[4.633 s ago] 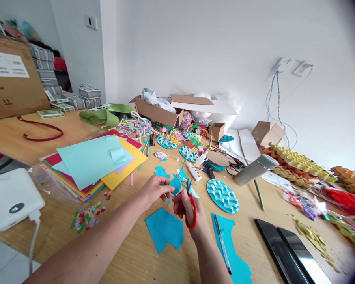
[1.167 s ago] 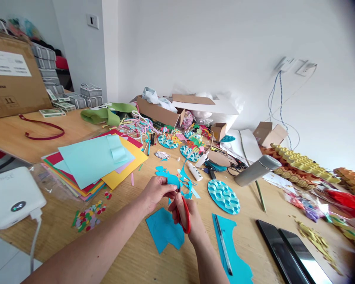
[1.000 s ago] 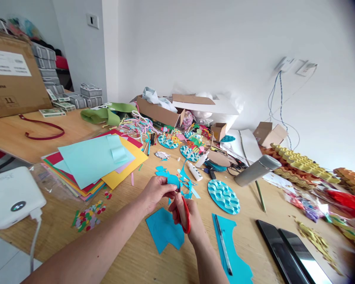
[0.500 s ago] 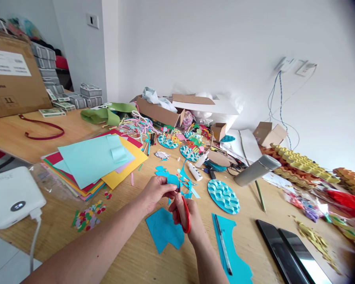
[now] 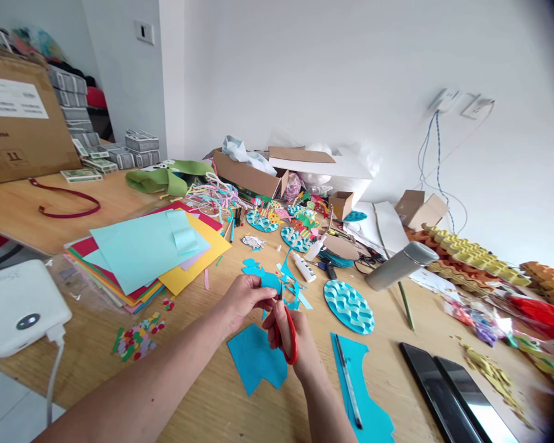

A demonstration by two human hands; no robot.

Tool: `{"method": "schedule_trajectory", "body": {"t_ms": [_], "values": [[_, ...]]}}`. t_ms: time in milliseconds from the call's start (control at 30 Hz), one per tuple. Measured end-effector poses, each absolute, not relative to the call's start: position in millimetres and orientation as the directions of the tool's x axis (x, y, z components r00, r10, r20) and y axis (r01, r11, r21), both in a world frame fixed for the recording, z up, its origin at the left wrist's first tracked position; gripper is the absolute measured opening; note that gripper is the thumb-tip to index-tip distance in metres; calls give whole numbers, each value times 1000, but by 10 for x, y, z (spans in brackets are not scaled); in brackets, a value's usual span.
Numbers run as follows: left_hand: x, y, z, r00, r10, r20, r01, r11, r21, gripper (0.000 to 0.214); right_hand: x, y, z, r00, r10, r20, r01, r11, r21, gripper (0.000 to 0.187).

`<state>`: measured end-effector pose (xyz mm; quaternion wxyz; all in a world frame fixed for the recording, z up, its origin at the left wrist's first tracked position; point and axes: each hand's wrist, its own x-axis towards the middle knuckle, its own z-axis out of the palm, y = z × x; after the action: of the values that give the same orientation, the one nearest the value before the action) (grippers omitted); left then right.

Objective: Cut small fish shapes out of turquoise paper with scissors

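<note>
Between the fingers and thumb of my left hand (image 5: 247, 299) is a small piece of blue paper (image 5: 270, 281). My right hand (image 5: 300, 338) is closed round a pair of red-handled scissors (image 5: 292, 338). Their blades point away from me and touch the right edge of that paper. Below both hands a larger blue sheet (image 5: 255, 354) with a notched edge lies flat on the table. Blue paper scraps (image 5: 292, 295) are scattered just behind the blades. To the right, a pen (image 5: 349, 384) rests on another cut blue sheet (image 5: 372, 409).
Coloured paper sheets (image 5: 138, 246) are stacked at left, near a white power bank (image 5: 23, 307). A blue wavy-patterned oval (image 5: 348, 306), a grey flask (image 5: 399, 267) and two phones (image 5: 436, 394) lie at right. Glue bottles (image 5: 305, 267) and open boxes (image 5: 249, 172) stand farther back.
Both hands hold almost the same place. The scissors and the blue paper shift only very slightly.
</note>
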<state>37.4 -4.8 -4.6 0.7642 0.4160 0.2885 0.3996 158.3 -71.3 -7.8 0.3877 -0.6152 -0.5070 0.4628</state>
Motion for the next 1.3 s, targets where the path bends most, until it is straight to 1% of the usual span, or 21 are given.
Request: {"method": "schedule_trajectory", "body": {"t_ms": [533,733,800,900,967,1067,1300], "values": [[370,-42,-50,508,853,-118,-376,343,861,18,1566,-719,-52,84,980,-181,284,-198,-938,68],[355,-37,-48,532,839,-114,-340,335,879,23,1577,-721,-60,83,978,-192,310,-208,-928,71],[354,-30,-39,484,868,-113,-347,309,885,27,1580,-723,-58,83,976,-202,322,-218,-921,73],[354,-6,-30,342,933,-112,-366,242,898,35,1581,-726,-59,81,973,-215,341,-230,-911,74],[352,14,-33,271,958,-95,-364,193,911,34,1582,-727,-64,74,974,-216,348,-228,-909,73],[351,40,-55,242,967,-80,-357,166,919,29,1589,-724,-74,69,975,-210,343,-221,-913,71],[350,48,-70,224,967,-123,-414,209,886,26,1606,-716,-71,43,976,-215,253,-219,-942,69]]}}
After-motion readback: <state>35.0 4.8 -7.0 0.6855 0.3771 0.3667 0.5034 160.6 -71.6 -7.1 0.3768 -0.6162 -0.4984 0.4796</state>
